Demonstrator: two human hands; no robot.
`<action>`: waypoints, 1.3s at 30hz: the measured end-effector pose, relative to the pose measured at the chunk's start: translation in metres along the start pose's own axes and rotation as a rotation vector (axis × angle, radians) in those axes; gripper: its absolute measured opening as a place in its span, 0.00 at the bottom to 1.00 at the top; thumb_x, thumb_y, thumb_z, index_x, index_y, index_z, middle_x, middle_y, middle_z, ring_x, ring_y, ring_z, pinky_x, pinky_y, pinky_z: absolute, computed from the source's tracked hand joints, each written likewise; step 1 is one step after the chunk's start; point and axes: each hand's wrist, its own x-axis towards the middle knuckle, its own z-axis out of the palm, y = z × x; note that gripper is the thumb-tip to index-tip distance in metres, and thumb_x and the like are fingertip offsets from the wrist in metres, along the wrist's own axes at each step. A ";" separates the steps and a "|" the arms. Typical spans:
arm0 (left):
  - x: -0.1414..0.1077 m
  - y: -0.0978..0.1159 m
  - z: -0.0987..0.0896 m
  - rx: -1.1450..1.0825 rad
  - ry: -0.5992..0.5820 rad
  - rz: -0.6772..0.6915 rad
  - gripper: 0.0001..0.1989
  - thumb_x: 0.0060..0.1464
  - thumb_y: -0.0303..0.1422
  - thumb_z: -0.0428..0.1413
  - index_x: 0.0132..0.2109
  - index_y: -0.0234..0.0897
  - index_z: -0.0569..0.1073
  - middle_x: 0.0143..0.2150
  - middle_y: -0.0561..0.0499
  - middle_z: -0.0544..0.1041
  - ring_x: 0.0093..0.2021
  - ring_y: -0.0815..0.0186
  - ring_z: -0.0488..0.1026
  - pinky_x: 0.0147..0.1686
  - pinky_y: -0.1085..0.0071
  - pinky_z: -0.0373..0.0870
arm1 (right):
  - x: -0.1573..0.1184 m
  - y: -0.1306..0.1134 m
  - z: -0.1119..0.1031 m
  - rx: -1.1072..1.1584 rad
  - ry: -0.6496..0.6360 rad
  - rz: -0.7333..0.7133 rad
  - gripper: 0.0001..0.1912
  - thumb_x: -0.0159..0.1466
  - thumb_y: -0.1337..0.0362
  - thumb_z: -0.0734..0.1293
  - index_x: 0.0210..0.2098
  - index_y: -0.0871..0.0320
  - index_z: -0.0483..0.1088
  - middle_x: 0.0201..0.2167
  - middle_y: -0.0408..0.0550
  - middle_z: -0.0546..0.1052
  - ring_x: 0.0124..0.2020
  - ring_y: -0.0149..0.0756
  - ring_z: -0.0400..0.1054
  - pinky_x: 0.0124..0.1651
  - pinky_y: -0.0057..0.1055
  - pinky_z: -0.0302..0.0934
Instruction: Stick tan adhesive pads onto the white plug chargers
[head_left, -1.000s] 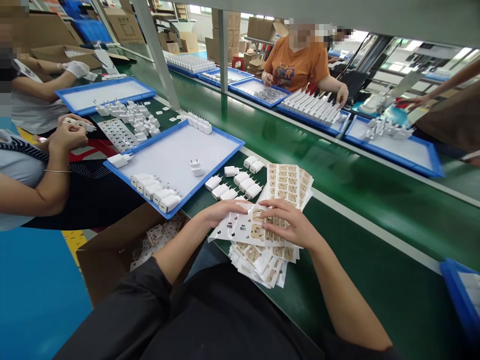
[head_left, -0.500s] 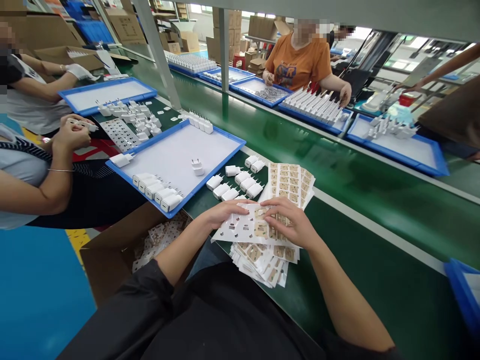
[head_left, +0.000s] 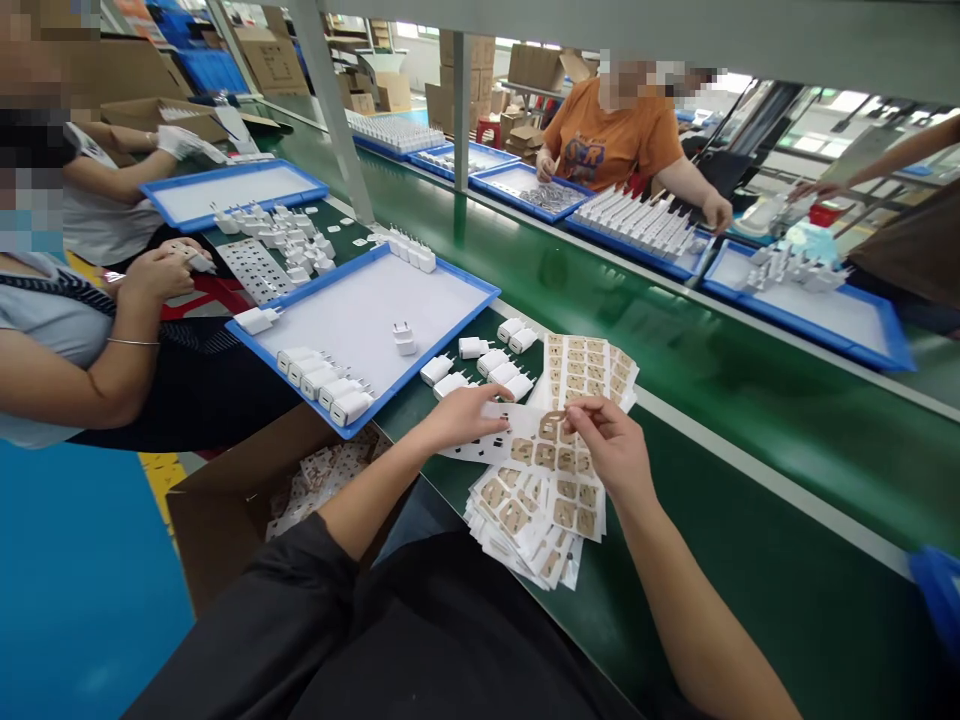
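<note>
My left hand (head_left: 466, 416) grips the left end of one white sheet (head_left: 517, 430), lying across stacked sheets (head_left: 517, 515); my right hand (head_left: 621, 452) pinches one tan sticker (head_left: 552, 427). The sheet's left end looks stripped; stickers remain rightward. The left tray (head_left: 352, 300) has five plugs (head_left: 319, 382) along its near edge; at least eight loose plugs (head_left: 437, 371) lie right.

The person is using two hands (head_left: 611, 450). Eight blue trays (head_left: 337, 312) are showing, one of them cut by the edge. At least eight white chargers (head_left: 474, 348) are lying loose on one tabletop (head_left: 690, 480). The patterned sheets (head_left: 577, 362) are overlapping too much for counting.
</note>
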 end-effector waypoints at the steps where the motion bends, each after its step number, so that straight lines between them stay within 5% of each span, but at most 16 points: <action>1: 0.001 -0.001 0.002 0.084 0.059 0.021 0.23 0.55 0.39 0.62 0.57 0.40 0.73 0.50 0.45 0.80 0.49 0.53 0.76 0.50 0.59 0.70 | 0.000 0.001 -0.001 0.029 -0.038 0.010 0.10 0.66 0.53 0.70 0.40 0.53 0.76 0.32 0.45 0.78 0.35 0.39 0.74 0.41 0.37 0.69; 5: 0.002 -0.007 -0.009 0.293 0.323 0.120 0.20 0.60 0.41 0.58 0.56 0.39 0.73 0.55 0.44 0.77 0.57 0.53 0.71 0.58 0.57 0.67 | -0.001 0.003 -0.003 0.012 -0.130 -0.013 0.09 0.65 0.55 0.71 0.40 0.52 0.77 0.38 0.48 0.80 0.41 0.43 0.76 0.46 0.39 0.70; 9: 0.009 -0.024 -0.050 0.627 0.662 -0.132 0.23 0.60 0.31 0.54 0.62 0.39 0.69 0.67 0.39 0.65 0.67 0.45 0.59 0.63 0.49 0.60 | -0.001 0.003 -0.002 -0.062 -0.158 -0.058 0.09 0.65 0.54 0.71 0.37 0.52 0.78 0.35 0.48 0.81 0.39 0.42 0.76 0.44 0.38 0.70; 12: 0.023 -0.043 -0.078 0.711 0.616 -0.388 0.32 0.56 0.24 0.53 0.67 0.39 0.64 0.71 0.37 0.58 0.71 0.41 0.52 0.64 0.46 0.57 | -0.001 0.001 0.000 -0.162 -0.148 -0.083 0.10 0.64 0.53 0.71 0.35 0.53 0.77 0.34 0.48 0.81 0.37 0.41 0.76 0.43 0.38 0.70; 15: 0.035 -0.057 -0.091 0.648 0.489 -0.499 0.27 0.55 0.23 0.52 0.62 0.35 0.71 0.61 0.33 0.70 0.62 0.42 0.66 0.58 0.47 0.65 | -0.003 -0.003 0.001 -0.241 -0.122 -0.130 0.11 0.65 0.53 0.71 0.42 0.53 0.75 0.35 0.48 0.81 0.38 0.41 0.76 0.44 0.38 0.71; 18: 0.033 -0.059 -0.091 0.615 0.509 -0.511 0.22 0.57 0.26 0.52 0.57 0.33 0.74 0.55 0.33 0.73 0.54 0.45 0.73 0.52 0.53 0.71 | -0.005 -0.007 0.000 -0.305 -0.083 -0.194 0.14 0.66 0.54 0.69 0.49 0.53 0.74 0.36 0.48 0.81 0.38 0.42 0.77 0.44 0.39 0.72; 21: 0.014 -0.045 -0.083 0.448 0.613 -0.351 0.24 0.59 0.35 0.55 0.62 0.37 0.70 0.56 0.38 0.73 0.53 0.51 0.74 0.52 0.59 0.71 | -0.006 -0.013 -0.002 -0.302 -0.073 -0.255 0.11 0.68 0.56 0.67 0.47 0.52 0.76 0.39 0.49 0.81 0.38 0.42 0.76 0.43 0.40 0.71; 25: -0.018 -0.016 -0.047 -0.361 0.512 0.025 0.28 0.50 0.45 0.65 0.56 0.38 0.74 0.51 0.44 0.77 0.44 0.59 0.76 0.45 0.65 0.74 | -0.010 -0.025 -0.004 -0.147 -0.085 -0.249 0.08 0.69 0.60 0.66 0.44 0.51 0.77 0.38 0.48 0.79 0.39 0.41 0.73 0.41 0.38 0.68; 30: -0.042 0.010 0.012 -0.942 0.372 0.060 0.27 0.43 0.47 0.70 0.47 0.37 0.76 0.43 0.47 0.78 0.40 0.62 0.75 0.39 0.69 0.73 | -0.024 -0.046 -0.002 0.121 -0.183 -0.225 0.07 0.69 0.63 0.66 0.42 0.50 0.77 0.33 0.45 0.74 0.35 0.37 0.70 0.38 0.34 0.65; 34: -0.047 0.017 0.039 -1.076 0.320 0.059 0.28 0.42 0.48 0.70 0.46 0.39 0.74 0.43 0.48 0.77 0.40 0.63 0.75 0.38 0.70 0.73 | -0.036 -0.059 0.006 0.262 -0.304 -0.164 0.04 0.68 0.65 0.68 0.40 0.51 0.76 0.33 0.45 0.75 0.35 0.35 0.70 0.38 0.32 0.66; 39: -0.050 0.021 0.052 -0.925 0.316 0.196 0.27 0.49 0.43 0.68 0.54 0.42 0.72 0.49 0.45 0.75 0.50 0.58 0.75 0.47 0.66 0.75 | -0.041 -0.061 0.014 0.275 -0.353 -0.139 0.04 0.68 0.65 0.68 0.41 0.52 0.76 0.33 0.44 0.74 0.35 0.33 0.69 0.40 0.31 0.65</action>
